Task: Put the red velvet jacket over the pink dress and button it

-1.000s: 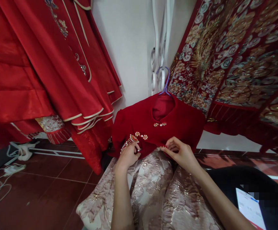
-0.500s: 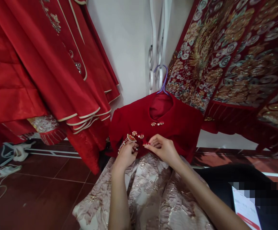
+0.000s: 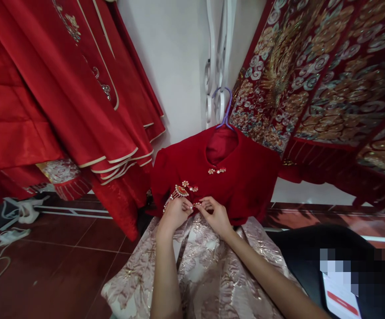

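Note:
A red velvet top [image 3: 245, 177] hangs on a purple hanger [image 3: 224, 106] above a pale pink and gold brocade skirt [image 3: 209, 270]. A pearl clasp [image 3: 217, 170] sits at its collar, and a red fan-shaped brooch with tassels [image 3: 181, 191] lies lower left. My left hand [image 3: 174, 215] pinches the top's lower front edge just under the brooch. My right hand [image 3: 215, 213] pinches the same edge right beside it, fingertips nearly touching the left hand's. What lies between the fingers is hidden.
Red satin robes with cream trim [image 3: 63, 102] hang at the left. Gold-embroidered red garments [image 3: 328, 75] hang at the right. A white wall with a white scrolled rack [image 3: 217, 53] is behind. White cables [image 3: 3, 239] lie on the dark red tiled floor [image 3: 63, 270].
My right hand has moved left along the top's lower edge until it meets my left hand. The left hand has stayed by the brooch.

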`<state>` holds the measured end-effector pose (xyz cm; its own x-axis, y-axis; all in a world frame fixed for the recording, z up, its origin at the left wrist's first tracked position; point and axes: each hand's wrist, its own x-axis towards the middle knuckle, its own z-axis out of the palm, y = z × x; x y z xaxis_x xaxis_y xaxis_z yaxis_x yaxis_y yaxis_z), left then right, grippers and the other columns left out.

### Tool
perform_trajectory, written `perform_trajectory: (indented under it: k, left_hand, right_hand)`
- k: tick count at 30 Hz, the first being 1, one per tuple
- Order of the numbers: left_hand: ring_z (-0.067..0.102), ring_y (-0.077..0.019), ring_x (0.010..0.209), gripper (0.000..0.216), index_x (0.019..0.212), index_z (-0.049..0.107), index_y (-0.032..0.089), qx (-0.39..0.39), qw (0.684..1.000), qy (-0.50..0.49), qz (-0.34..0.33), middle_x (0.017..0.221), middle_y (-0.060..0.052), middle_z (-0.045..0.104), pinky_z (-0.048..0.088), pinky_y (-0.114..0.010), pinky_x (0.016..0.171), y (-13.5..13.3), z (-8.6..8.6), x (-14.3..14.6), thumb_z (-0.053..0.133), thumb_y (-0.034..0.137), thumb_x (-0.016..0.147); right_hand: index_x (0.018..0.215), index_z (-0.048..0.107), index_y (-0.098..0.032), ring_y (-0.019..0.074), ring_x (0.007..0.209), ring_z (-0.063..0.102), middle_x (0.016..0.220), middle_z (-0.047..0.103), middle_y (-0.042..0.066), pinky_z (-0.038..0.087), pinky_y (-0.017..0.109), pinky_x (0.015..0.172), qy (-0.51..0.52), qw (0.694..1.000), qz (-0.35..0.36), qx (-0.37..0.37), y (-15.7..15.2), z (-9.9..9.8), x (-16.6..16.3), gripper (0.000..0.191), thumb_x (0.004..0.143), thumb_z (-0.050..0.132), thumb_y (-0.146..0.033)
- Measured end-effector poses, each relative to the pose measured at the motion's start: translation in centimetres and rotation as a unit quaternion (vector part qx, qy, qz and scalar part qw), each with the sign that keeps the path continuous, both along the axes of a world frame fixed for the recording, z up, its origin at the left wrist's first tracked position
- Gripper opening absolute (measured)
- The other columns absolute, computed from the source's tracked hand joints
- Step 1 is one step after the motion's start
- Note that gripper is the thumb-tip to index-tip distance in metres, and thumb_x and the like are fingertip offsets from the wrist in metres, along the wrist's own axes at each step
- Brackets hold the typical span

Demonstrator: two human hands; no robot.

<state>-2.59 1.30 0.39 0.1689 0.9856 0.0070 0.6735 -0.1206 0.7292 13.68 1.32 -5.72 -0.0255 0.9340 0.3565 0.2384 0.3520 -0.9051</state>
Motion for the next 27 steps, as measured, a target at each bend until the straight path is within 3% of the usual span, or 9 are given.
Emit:
perform_trajectory:
  k: [5,14,20,27]
  left_hand:
    - [0.067,-0.0156,0.073,0.007,0.076,0.068,0.013,-0.012,1.0,-0.013,0.002,0.076,-0.006,0.072,0.049,-0.023,0.069,0.1,-0.1,0.1,0.064,0.011,0.07]
    - [0.067,-0.0173,0.069,0.011,0.071,0.066,0.013,-0.012,1.0,-0.017,-0.016,0.071,-0.006,0.071,0.048,-0.023,0.063,-0.1,0.0,0.2,0.069,0.023,0.068]
    - [0.068,-0.0168,0.072,0.005,0.071,0.067,0.012,0.007,1.0,-0.001,-0.007,0.071,-0.007,0.072,0.049,-0.022,0.067,-0.1,-0.1,0.3,0.063,0.014,0.068]
    - [0.067,-0.0163,0.071,0.015,0.071,0.07,0.015,0.031,0.999,-0.003,-0.013,0.073,-0.006,0.073,0.049,-0.023,0.068,0.0,0.0,0.1,0.056,0.01,0.072]
  right_hand:
    - [0.099,0.068,-0.019,0.0163,0.08,0.066,0.089,0.069,0.005,0.054,0.029,0.075,0.017,1.0,0.009,-0.002,-0.9,0.0,0.3,0.024,0.085,0.06,-0.037]
    - [0.097,0.068,-0.02,0.0152,0.079,0.064,0.087,0.066,0.004,0.054,0.028,0.074,-0.002,0.998,0.014,0.062,-1.4,-0.4,0.1,0.018,0.086,0.059,-0.029]
    - [0.092,0.066,-0.019,0.0157,0.077,0.062,0.083,0.063,0.004,0.052,0.028,0.073,-0.018,0.997,-0.019,0.075,-1.3,-0.4,-0.5,0.017,0.086,0.06,-0.033]
    - [0.091,0.065,-0.02,0.0163,0.077,0.062,0.083,0.064,0.004,0.051,0.028,0.073,-0.033,0.997,-0.024,0.061,-1.2,0.2,-0.9,0.017,0.087,0.058,-0.035]
